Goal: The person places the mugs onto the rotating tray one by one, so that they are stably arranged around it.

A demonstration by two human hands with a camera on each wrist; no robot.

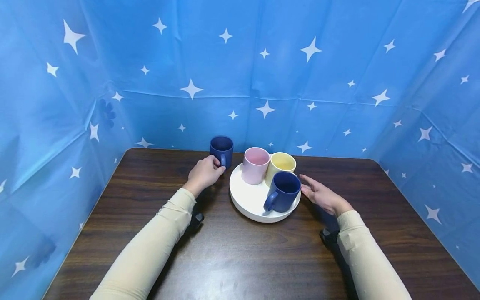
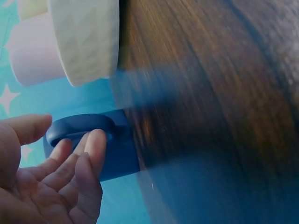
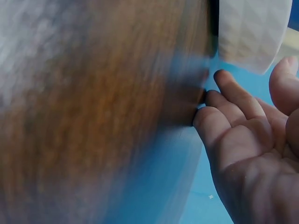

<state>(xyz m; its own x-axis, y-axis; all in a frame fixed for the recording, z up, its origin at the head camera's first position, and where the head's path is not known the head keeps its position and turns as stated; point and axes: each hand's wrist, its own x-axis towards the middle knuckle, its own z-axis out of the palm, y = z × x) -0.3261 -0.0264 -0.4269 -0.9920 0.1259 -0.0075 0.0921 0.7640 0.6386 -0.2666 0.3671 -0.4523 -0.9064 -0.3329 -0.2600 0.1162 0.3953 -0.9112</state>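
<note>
A blue backdrop (image 1: 225,62) printed with white stars (image 1: 191,89) closes in the brown wood-grain desk (image 1: 262,258) at the far edge and both sides. Taking the round white dish (image 1: 243,198) as a clock face seen from the person's side, with 12 at the far edge, three mugs stand upright in it: the pink mug (image 1: 255,168) towards 11 o'clock, the yellow mug (image 1: 276,168) at 1, and the inner navy mug (image 1: 286,193) at 4, its handle turned to 8. The outer navy mug (image 1: 221,151) stands upright on the desk, outside the dish at 10 o'clock, its handle (image 1: 223,161) facing roughly 6. The left hand (image 1: 205,171) is at that handle, fingers loosely bent and thumb held apart from them; whether the fingertips touch it, I cannot tell. The right hand (image 1: 324,195) lies just beside the dish at 3 o'clock, fingers extended and thumb parted from them; contact with the rim is unclear. Pale sleeves (image 1: 150,246) cover both arms. The wrist views show the dish's outer wall (image 2: 88,42) as faceted.
</note>
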